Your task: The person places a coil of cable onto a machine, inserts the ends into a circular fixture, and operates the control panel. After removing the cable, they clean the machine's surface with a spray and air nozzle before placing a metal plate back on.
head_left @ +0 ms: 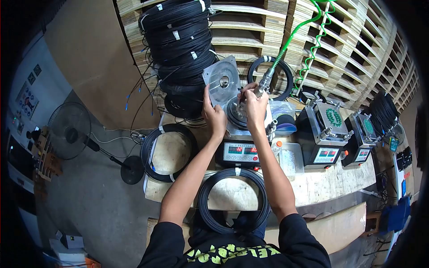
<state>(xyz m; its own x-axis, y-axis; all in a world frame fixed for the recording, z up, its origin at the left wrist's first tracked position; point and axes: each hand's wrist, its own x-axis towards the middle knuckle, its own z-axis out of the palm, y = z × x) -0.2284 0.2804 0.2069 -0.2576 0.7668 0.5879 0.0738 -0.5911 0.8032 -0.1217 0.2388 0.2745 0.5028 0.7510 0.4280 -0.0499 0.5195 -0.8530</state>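
Note:
My left hand grips the edge of a square metal plate with a round hole in its middle, held tilted up above the polishing machine. In my right hand is an air blow gun, a metal fitting on a green hose, with its lower end hidden by my fingers. Beneath both hands sits the machine's round top, and red digits glow on its front panel. A coil of black cable lies in front of the machine, overhanging the bench edge.
Stacked black cable coils rise at the back left, and another coil lies on the bench. Similar machines stand at right. A small orange-capped bottle and clear tray are beside my right forearm. A fan stands left.

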